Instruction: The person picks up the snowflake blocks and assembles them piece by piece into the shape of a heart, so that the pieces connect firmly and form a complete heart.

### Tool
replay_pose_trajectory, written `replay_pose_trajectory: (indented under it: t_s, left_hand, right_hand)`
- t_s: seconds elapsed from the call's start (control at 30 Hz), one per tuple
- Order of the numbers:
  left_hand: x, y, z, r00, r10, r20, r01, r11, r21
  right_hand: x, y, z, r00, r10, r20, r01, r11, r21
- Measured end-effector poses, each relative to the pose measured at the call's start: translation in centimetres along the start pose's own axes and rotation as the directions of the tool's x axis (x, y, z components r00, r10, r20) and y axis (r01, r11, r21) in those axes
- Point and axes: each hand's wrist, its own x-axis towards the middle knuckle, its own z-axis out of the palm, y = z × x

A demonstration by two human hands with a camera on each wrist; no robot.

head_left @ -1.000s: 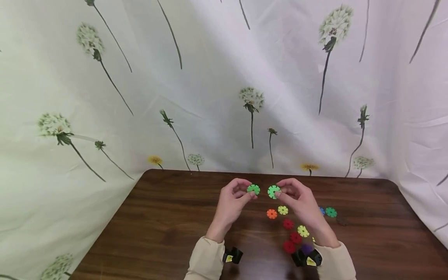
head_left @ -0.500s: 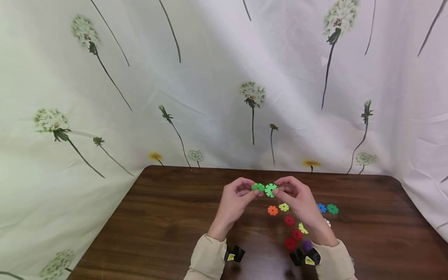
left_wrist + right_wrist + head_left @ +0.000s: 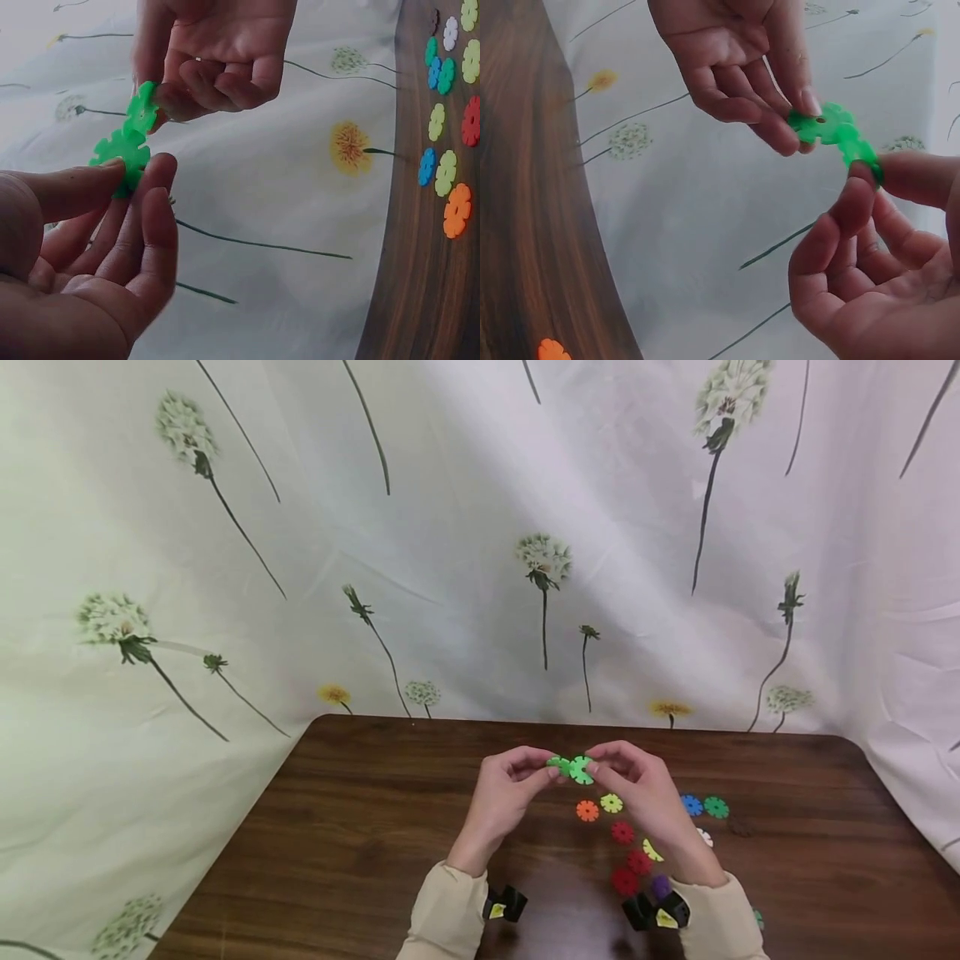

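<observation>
Green notched discs (image 3: 124, 146), a pair of them, are held up above the table (image 3: 337, 827), and we see their rims touching where they meet, one face set at an angle to the other. We cannot tell how far the notches are pushed into each other.

The left hand (image 3: 506, 797) pinches one disc, its thumb on the face and its fingers behind. The right hand (image 3: 637, 785) grips the other by the edge, between thumb and index finger; we see its remaining fingers loosely bent.

Below, on the right side of the table, more discs lie scattered. Nearest the hands we find an orange disc (image 3: 587, 811) just beside a yellow disc (image 3: 611, 802). Closer to the person are three red discs (image 3: 622, 832) and a purple disc (image 3: 661, 886), partly covered by the black wrist camera (image 3: 640, 912) on the right arm. Beyond that arm we see a blue disc (image 3: 692, 805) next to a dark green disc (image 3: 716, 807), with a white disc (image 3: 705, 837) half hidden.

Both arms wear cream sleeves (image 3: 446, 906), and behind the table we see a pale cloth (image 3: 450, 568) printed with dandelions.
</observation>
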Motion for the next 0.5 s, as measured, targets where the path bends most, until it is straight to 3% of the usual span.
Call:
replay_pose_trajectory:
  t_s: [0.17,0.5]
  left_hand:
    - [-0.03,-0.14,0.07,1.000,0.022,-0.011,-0.022,1.000,-0.013]
    - [0.09,-0.31,0.20,0.997,0.052,-0.050,-0.049,0.997,0.063]
  right_hand:
    - [-0.13,0.06,0.07,1.000,-0.008,-0.002,0.008,1.000,0.018]
    - [-0.13,0.03,-0.07,1.000,0.009,0.022,-0.012,0.992,0.123]
